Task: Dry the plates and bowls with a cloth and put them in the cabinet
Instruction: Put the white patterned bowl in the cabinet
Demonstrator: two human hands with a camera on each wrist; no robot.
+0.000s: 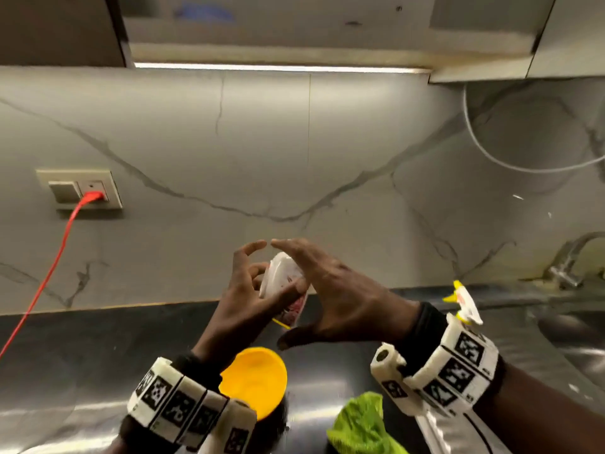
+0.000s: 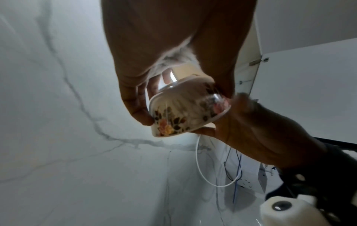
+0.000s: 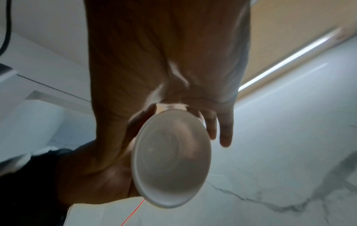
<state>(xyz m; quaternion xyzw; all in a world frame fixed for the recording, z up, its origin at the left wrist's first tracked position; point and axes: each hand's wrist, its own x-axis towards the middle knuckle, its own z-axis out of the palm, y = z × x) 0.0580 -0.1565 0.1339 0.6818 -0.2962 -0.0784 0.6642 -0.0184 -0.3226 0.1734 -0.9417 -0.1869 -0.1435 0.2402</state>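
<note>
A small white bowl (image 1: 284,283) with a flower pattern is held on its side above the dark counter, between both hands. My left hand (image 1: 252,283) grips it, thumb across the inside and fingers curled behind. My right hand (image 1: 314,270) lies against the bowl's other side with straight fingers and the thumb spread out below. The left wrist view shows the flowered outside of the bowl (image 2: 185,110); the right wrist view shows its plain white inside (image 3: 172,165). A yellow bowl (image 1: 258,378) sits on the counter under my left wrist. A crumpled green cloth (image 1: 363,424) lies near the front edge.
The overhead cabinet (image 1: 262,31) stands open above the marble wall. A steel sink (image 1: 576,342) and tap (image 1: 569,260) are at the right, with a spray bottle nozzle (image 1: 461,299) beside my right wrist. A red cable (image 1: 55,257) runs from the wall socket (image 1: 82,190) at the left.
</note>
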